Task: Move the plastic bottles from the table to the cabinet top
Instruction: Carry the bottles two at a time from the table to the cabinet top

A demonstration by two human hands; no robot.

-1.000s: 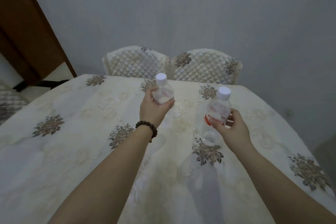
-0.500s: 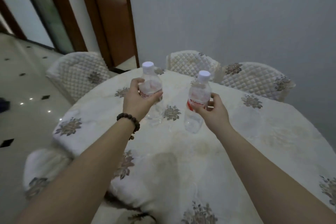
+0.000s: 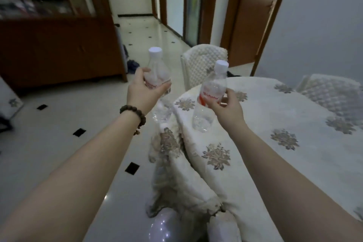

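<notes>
My left hand (image 3: pixel 144 89) grips a clear plastic bottle (image 3: pixel 157 68) with a white cap and a red label, held upright in the air over the floor. My right hand (image 3: pixel 227 107) holds a second, like bottle (image 3: pixel 211 92) upright above the table's left edge. The round table (image 3: pixel 275 116) carries a cream floral cloth. A dark brown wooden cabinet (image 3: pixel 59 49) stands at the far left, its top below glass-fronted shelves. Both bottles are lifted clear of the table.
A quilted chair (image 3: pixel 204 65) stands behind the table, another chair (image 3: pixel 332 92) at the right. The glossy tiled floor (image 3: pixel 59 127) with black diamonds stretches between me and the cabinet. A hallway with doors opens at the back. The tablecloth hangs in folds at the table's near edge.
The view has swung left, away from the table and toward the cabinet and hallway. Both hands have carried their bottles along, still upright, the left one now past the table's edge.
</notes>
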